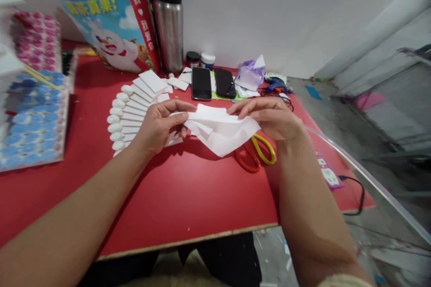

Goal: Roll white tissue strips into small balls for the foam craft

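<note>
Both hands hold one white folded sheet of paper just above the red table. My left hand pinches its left end, thumb on top and fingers curled beneath. My right hand grips the paper's right edge with fingers bent over it. Beneath the paper lie scissors, with one red and one yellow handle loop showing. Left of my left hand, a fanned row of white paper strips with rounded ends lies on the table.
Two dark phones lie flat behind the paper. A steel flask and a colourful box stand at the back. Blue and pink sticker sheets are on the left. A cable runs off the table's right edge.
</note>
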Demonstrator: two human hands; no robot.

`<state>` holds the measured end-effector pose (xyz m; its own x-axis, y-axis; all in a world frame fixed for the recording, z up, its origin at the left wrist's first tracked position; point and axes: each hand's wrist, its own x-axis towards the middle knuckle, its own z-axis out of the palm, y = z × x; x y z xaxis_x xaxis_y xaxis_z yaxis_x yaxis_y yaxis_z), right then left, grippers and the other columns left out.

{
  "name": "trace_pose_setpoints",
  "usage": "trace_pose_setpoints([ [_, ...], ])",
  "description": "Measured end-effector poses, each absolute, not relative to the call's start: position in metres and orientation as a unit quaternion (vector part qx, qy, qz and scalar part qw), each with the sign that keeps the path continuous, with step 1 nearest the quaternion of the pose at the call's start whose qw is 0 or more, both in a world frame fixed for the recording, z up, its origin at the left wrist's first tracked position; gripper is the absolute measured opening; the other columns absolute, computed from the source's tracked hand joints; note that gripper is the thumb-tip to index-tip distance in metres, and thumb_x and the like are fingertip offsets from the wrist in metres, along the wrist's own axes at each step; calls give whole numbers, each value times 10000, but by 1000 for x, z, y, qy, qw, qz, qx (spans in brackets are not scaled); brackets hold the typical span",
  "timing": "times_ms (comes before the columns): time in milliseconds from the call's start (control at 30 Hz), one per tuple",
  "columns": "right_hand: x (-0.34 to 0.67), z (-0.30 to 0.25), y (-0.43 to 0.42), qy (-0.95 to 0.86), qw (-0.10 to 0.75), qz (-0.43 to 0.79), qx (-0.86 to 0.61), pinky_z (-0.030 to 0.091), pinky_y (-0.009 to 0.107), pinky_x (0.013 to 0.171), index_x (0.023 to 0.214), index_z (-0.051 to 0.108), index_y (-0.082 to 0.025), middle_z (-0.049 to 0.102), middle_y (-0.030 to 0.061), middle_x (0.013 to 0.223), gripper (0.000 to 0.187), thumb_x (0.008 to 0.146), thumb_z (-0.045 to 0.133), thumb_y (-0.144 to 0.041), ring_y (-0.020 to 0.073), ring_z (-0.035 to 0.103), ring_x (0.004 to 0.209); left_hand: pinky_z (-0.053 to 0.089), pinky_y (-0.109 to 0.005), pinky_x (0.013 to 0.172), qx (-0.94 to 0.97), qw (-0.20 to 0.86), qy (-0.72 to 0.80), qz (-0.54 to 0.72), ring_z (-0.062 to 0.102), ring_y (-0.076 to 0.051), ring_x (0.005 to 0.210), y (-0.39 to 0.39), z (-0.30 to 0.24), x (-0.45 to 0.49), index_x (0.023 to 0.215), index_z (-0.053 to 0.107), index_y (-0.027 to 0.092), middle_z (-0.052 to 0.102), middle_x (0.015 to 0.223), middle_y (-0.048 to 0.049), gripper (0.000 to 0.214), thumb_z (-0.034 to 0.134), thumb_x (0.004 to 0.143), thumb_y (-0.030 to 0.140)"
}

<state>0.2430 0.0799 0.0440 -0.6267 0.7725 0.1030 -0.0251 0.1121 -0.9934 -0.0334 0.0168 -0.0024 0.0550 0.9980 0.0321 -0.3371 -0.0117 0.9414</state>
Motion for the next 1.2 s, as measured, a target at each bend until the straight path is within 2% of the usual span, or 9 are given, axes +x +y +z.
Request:
trace_pose_setpoints([
  [133, 239, 46, 74, -615, 294, 676, -281, 595, 401, 852, 1062, 776, -181, 768, 142, 1156, 336, 884, 711, -459, 325, 704, 1130, 382, -174, 368, 468, 630, 364, 502, 596, -112, 409, 11, 0, -32, 955, 759, 111, 668, 575, -20, 197, 761, 772, 185],
  [233, 225, 41, 67, -619, 202, 688, -320, 579, 305, 814, 1202, 739, -161, 767, 138, 1175, 455, 873, 757, -473, 267, 724, 1076, 390, -173, 368, 478, 657, 337, 476, 604, -114, 427, 8, -3, -28, 985, 757, 114, 676, 590, -18, 199, 748, 798, 181],
  [367, 207, 39, 58, -608, 113, 713, -330, 532, 193, 655, 1092, 779, -155, 785, 48, 978, 369, 815, 826, -395, 133, 712, 788, 406, -175, 366, 481, 661, 317, 481, 605, -115, 429, 9, -4, -25, 1035, 738, 107, 668, 588, -9, 228, 748, 827, 198],
  [533, 203, 40, 57, -562, 100, 739, -358, 511, 185, 562, 1032, 767, -147, 773, 29, 870, 330, 791, 844, -358, 109, 678, 647, 394, -159, 361, 495, 628, 369, 474, 592, -113, 404, 13, -1, -28, 1161, 688, 91, 627, 512, 14, 319, 724, 884, 244],
  [667, 206, 42, 60, -570, 112, 712, -395, 462, 171, 491, 975, 756, -152, 750, 10, 764, 304, 778, 851, -364, 88, 628, 552, 357, -161, 327, 498, 609, 413, 458, 560, -118, 356, 14, 1, -27, 1147, 678, 75, 593, 447, 15, 324, 691, 924, 309],
  [800, 205, 45, 60, -579, 96, 696, -413, 438, 173, 463, 951, 748, -153, 739, 20, 710, 295, 776, 845, -370, 91, 605, 515, 403, -168, 353, 505, 601, 420, 456, 620, -132, 423, 11, 2, -26, 1137, 694, 102, 648, 528, -2, 392, 741, 887, 400],
  [933, 206, 47, 59, -576, 106, 687, -431, 415, 166, 433, 924, 745, -156, 728, 16, 677, 269, 776, 838, -360, 80, 574, 482, 474, -176, 424, 528, 602, 428, 418, 637, -121, 477, 8, 4, -25, 1183, 695, 128, 724, 637, -17, 469, 857, 762, 257],
  [1100, 209, 49, 61, -578, 110, 676, -442, 446, 178, 451, 931, 755, -163, 748, 26, 713, 282, 764, 841, -374, 91, 600, 504, 500, -201, 451, 543, 607, 409, 411, 631, -132, 455, 8, 1, -26, 1179, 687, 93, 716, 599, -47, 352, 736, 871, 256],
  [1200, 211, 49, 62, -586, 102, 675, -438, 470, 190, 479, 930, 761, -166, 751, 22, 729, 282, 766, 834, -383, 104, 627, 539, 533, -238, 478, 526, 637, 380, 417, 669, -171, 482, 10, -2, -28, 1248, 661, 66, 728, 610, -79, 376, 645, 927, 261],
])
